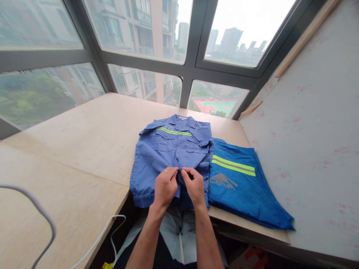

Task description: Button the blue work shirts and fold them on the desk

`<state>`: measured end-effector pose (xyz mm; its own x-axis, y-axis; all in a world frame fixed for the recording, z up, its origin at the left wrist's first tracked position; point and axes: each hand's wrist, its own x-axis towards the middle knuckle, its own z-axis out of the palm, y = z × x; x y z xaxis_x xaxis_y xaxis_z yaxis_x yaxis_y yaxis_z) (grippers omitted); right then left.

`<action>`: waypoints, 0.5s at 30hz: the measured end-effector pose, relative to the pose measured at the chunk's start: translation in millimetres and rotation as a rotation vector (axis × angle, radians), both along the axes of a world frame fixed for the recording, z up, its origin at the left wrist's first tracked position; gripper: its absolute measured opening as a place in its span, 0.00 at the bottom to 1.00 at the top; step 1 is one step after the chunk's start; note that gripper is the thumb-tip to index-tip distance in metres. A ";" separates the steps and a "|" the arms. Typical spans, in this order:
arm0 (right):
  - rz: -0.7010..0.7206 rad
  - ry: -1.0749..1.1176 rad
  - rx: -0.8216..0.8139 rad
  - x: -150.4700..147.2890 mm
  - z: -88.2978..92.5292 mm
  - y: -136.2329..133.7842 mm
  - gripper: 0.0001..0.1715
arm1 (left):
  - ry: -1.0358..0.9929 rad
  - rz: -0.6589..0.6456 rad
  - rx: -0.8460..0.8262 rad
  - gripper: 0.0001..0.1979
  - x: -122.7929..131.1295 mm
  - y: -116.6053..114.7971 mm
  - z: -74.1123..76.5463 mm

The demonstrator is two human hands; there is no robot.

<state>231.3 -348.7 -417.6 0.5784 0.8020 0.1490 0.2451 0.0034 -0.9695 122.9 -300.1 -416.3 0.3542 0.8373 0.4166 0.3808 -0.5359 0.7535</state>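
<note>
A blue short-sleeved work shirt (165, 157) with yellow-green stripes across the chest lies face up on the ledge, collar towards the window. Both hands meet at its front opening, below the chest pockets. My left hand (166, 185) pinches one front edge; a ring shows on a finger. Close beside it, my right hand (193, 184) pinches the other edge, thumb and forefinger together. The buttons higher up the placket look fastened. Whatever button sits between my fingertips is hidden. The shirt's lower hem hangs slightly over the ledge's front edge.
A folded darker blue garment (238, 194) with yellow-green stripes and a grey logo lies to the right, partly against the shirt. The pale ledge (84, 134) runs left along framed windows (190, 56). A grey cable (36, 209) and a white cord (98, 235) are at lower left. A wall (314, 149) bounds the right.
</note>
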 end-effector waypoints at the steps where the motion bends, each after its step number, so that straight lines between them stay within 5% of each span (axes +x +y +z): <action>1: -0.014 0.011 -0.001 -0.8 -1.0 0.7 0.15 | -0.013 0.006 -0.015 0.14 0.7 -0.8 0.5; 7: -0.229 0.035 -0.012 5.9 -8.1 2.3 0.18 | -0.111 0.111 -0.156 0.12 -7.0 5.7 0.2; 11: -0.448 0.236 0.052 27.6 -18.0 -0.1 0.21 | -0.173 0.354 -0.264 0.13 -26.5 21.0 -4.1; 15: -0.530 0.405 0.103 43.1 -21.3 -4.8 0.20 | -0.088 0.411 -0.266 0.14 -36.3 24.6 -2.8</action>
